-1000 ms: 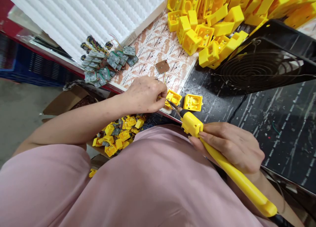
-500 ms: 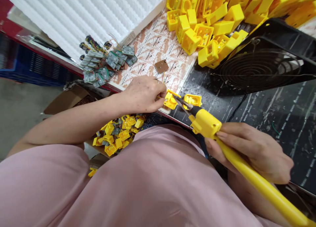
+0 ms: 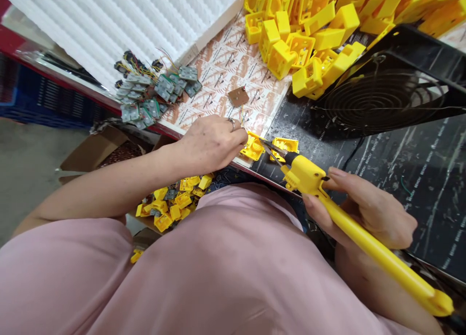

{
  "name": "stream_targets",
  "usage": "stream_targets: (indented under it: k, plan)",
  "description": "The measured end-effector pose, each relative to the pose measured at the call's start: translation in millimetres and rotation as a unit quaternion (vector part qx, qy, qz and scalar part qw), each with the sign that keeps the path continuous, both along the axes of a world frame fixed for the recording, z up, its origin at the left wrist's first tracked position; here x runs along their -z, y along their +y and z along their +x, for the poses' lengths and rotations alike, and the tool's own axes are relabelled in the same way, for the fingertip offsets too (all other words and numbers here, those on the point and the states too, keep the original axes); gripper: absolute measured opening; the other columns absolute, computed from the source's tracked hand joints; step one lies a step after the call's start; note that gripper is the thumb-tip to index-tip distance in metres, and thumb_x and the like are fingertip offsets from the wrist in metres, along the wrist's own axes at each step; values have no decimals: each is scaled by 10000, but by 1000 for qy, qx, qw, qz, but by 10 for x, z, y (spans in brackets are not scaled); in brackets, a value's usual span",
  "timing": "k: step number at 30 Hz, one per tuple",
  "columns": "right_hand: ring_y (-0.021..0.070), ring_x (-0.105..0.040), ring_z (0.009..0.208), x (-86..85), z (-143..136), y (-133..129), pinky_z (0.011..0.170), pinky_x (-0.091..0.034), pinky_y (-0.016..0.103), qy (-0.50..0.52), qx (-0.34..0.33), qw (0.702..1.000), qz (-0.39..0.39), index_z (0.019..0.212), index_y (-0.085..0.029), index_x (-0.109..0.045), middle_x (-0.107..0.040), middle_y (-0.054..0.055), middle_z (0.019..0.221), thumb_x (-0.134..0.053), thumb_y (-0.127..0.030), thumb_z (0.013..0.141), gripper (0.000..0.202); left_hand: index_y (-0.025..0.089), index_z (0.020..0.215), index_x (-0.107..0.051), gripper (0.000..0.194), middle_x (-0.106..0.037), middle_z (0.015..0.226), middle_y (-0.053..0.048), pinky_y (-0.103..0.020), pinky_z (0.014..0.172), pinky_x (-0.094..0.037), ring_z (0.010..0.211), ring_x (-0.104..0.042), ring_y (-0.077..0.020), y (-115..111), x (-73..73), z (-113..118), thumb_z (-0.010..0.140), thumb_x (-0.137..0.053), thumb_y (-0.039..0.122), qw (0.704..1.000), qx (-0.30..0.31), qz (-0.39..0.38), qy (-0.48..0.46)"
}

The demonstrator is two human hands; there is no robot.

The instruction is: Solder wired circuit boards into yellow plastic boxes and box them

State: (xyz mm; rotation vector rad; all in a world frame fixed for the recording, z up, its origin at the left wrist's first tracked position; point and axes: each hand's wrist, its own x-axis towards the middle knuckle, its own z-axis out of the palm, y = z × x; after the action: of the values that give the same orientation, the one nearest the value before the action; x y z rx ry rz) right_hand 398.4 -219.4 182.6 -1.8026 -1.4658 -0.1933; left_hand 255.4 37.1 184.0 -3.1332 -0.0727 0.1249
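My right hand [image 3: 367, 209] holds a yellow tool [image 3: 364, 238] with a long handle, a dark nozzle and a thin metal tip. That tip is over a small open yellow housing [image 3: 253, 147] at the table's front edge. Closed at the housing's left side, my left hand [image 3: 218, 140] has its fingertips pressed together; what they pinch is too small to make out. Thin wires run from beside these fingers up to a brown circuit board [image 3: 238, 97]. A second open yellow housing [image 3: 285, 147] lies just right of the first, partly behind the nozzle.
Green-grey circuit boards [image 3: 156, 92] with wires are piled beside a white ribbed foam block [image 3: 145, 19]. Many yellow housings [image 3: 302, 43] fill the table's back right, near a black fan [image 3: 386, 92]. More yellow parts [image 3: 174, 204] lie in a box below the table edge.
The tool's handle has swung slightly, and its rear end now shows. My right hand has moved a little left, with its index finger raised. The left hand has shifted slightly.
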Motion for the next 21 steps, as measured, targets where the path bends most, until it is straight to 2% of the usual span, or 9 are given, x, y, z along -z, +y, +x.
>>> stream_targets:
  k: [2,4,7,11,14,16,21]
  plan:
    - [215,-779,714,23,-5,-35,627,-668,351,21,18,1000,3,1540,-403,-543,-823,-12,1067,-831,-200,880,748,161,909,-758,388,-776,879,-105,-363,687,-477,806,-715,-245,-21,1,-4,1033,-394,210,999,19,23,-18]
    - [226,-780,724,48,-5,-64,621,-664,379,33,23,999,20,1527,-417,-552,-820,-14,1086,-831,-202,878,738,160,908,-757,379,-788,962,-107,-360,715,-498,866,-728,-247,-23,10,-9,1034,-404,215,999,15,11,-38]
    - [231,-785,751,65,-18,-63,626,-668,385,42,23,999,22,1514,-410,-568,-819,-9,1088,-826,-200,883,713,170,963,-762,347,-788,1034,-94,-336,747,-514,901,-731,-230,7,32,10,1020,-437,278,997,-34,-54,-52]
    - [207,-792,796,57,-64,25,714,-691,339,65,28,997,13,1362,-338,-663,-818,4,1029,-820,-132,874,553,178,983,-772,313,-780,940,-66,-316,759,-499,863,-726,-216,42,25,122,929,-483,288,989,-104,-101,-12]
    - [181,-768,717,76,-63,95,607,-648,280,41,-11,998,50,1132,-263,-693,-793,-2,889,-836,-101,839,364,188,963,-782,312,-770,853,-54,-318,748,-483,853,-731,-230,42,-33,231,869,-502,288,987,-124,-94,34]
    - [167,-753,675,92,-44,123,551,-608,250,12,-28,998,56,1007,-239,-673,-775,-11,825,-853,-84,810,310,198,960,-789,320,-771,847,-49,-316,743,-476,858,-736,-234,33,-84,290,853,-503,294,987,-126,-83,60]
    - [147,-732,618,82,-2,173,518,-569,237,-30,-31,999,20,917,-227,-662,-774,-13,790,-824,-151,868,186,209,957,-798,321,-767,837,-40,-302,749,-469,880,-748,-237,11,-170,376,834,-514,295,984,-132,-58,106]
